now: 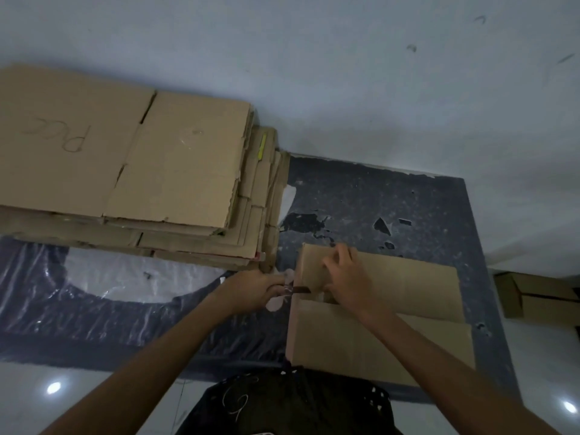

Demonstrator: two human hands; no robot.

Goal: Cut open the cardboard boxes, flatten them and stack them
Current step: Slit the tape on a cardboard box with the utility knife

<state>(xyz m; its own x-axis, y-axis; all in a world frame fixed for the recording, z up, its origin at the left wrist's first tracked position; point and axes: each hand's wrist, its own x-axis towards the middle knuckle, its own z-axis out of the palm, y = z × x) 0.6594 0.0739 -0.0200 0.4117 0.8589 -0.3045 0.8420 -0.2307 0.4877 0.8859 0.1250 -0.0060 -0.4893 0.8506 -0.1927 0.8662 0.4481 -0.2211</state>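
From the head camera, a closed cardboard box (376, 309) sits on a dark, worn mat (361, 196) on the floor, just in front of the person's dark clothing (282, 403). Its two top flaps meet along a seam running left to right. The left hand (255, 288) is closed around a small cutting tool (293, 289) with a pale handle, its dark blade reaching the left end of that seam. The right hand (345, 277) rests on the far flap near the same end, fingers (337, 255) curled over the flap's edge, gripping the cardboard.

To the left, touching the mat's far-left area, lies a stack of flattened boxes (141, 171), the top sheet marked with handwriting. A clear plastic sheet (94, 293) lies beside the stack. At the right edge, another small box (533, 296) sits on the pale floor (314, 42).
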